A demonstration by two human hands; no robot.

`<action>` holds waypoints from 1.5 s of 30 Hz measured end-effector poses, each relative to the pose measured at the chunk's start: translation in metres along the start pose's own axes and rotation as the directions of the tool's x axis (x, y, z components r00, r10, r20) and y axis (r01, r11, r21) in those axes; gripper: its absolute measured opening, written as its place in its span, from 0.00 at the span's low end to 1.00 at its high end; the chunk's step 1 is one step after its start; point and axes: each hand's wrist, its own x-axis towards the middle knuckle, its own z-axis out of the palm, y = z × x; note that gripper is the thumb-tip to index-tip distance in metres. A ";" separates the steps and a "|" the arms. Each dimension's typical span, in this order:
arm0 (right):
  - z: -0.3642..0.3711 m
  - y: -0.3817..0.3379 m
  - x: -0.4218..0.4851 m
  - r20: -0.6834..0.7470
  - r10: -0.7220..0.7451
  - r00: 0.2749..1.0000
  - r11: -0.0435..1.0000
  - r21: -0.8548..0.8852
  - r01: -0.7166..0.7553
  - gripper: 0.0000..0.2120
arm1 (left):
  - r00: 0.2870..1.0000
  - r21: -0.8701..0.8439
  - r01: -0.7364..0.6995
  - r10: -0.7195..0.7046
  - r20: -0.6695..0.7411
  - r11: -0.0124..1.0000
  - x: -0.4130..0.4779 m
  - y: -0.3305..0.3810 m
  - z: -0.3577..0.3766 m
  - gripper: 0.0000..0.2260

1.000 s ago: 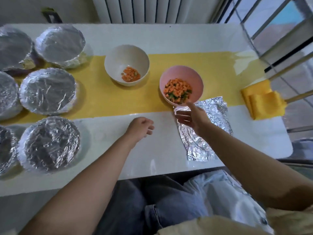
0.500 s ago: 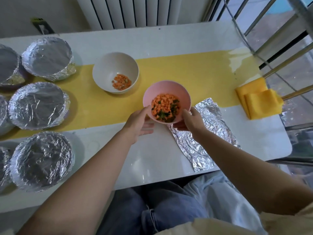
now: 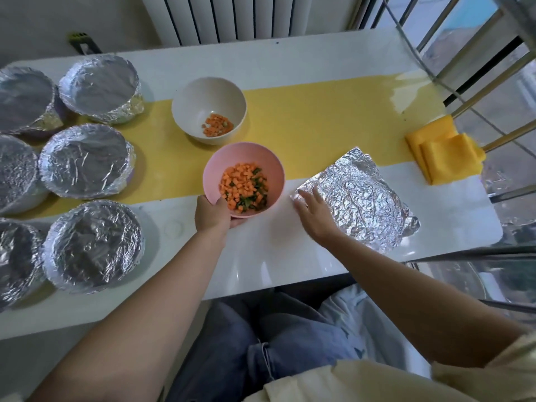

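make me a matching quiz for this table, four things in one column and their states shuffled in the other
1 pink bowl
2 white bowl
3 foil sheet
4 yellow cloth

a folded, at far right
b gripped by the left hand
c nearly empty
d touched at its edge by the right hand

Pairs: 1-b, 2-c, 3-d, 4-a

Crinkled shiny foil sheet (image 3: 356,195), glossy white table (image 3: 261,256)

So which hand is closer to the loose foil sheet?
Right. The right hand rests on the left corner of the foil sheet; the left hand grips the pink bowl by its near rim, off to the sheet's left.
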 end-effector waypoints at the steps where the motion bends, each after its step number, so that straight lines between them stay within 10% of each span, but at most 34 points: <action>1: 0.006 0.005 -0.003 0.082 -0.003 0.997 0.994 -0.105 0.012 0.27 | 1.000 -0.007 0.015 -0.015 0.000 1.000 -0.002 -0.002 -0.003 0.12; 8: -0.004 0.033 -0.033 0.030 -0.253 0.967 0.901 -0.357 0.247 0.13 | 0.997 -0.020 0.043 -0.041 0.063 0.999 -0.019 -0.010 -0.002 0.11; 18: -0.019 0.068 -0.045 -0.156 -0.072 0.985 0.905 -0.426 -0.001 0.25 | 0.992 -0.051 0.076 -0.071 0.102 0.996 -0.029 -0.022 0.006 0.14; 27: -0.024 0.064 -0.038 -0.202 -0.116 0.972 0.887 -0.462 0.010 0.12 | 0.993 -0.039 0.081 -0.077 0.086 0.996 -0.032 -0.023 0.010 0.15; 36: -0.055 0.007 -0.022 -0.650 -0.235 0.723 0.966 -0.073 0.249 0.04 | 0.992 0.014 0.077 -0.078 0.095 0.997 -0.035 -0.017 0.012 0.14; 41: -0.048 -0.043 -0.029 -0.405 -0.668 0.624 0.743 -0.322 0.587 0.05 | 0.979 0.097 0.088 -0.104 0.177 0.991 -0.032 -0.016 0.012 0.09; 45: -0.019 -0.061 -0.040 -0.126 -0.755 0.644 0.628 -0.423 0.653 0.10 | 0.997 0.087 0.055 -0.060 0.053 0.995 -0.019 -0.011 0.002 0.31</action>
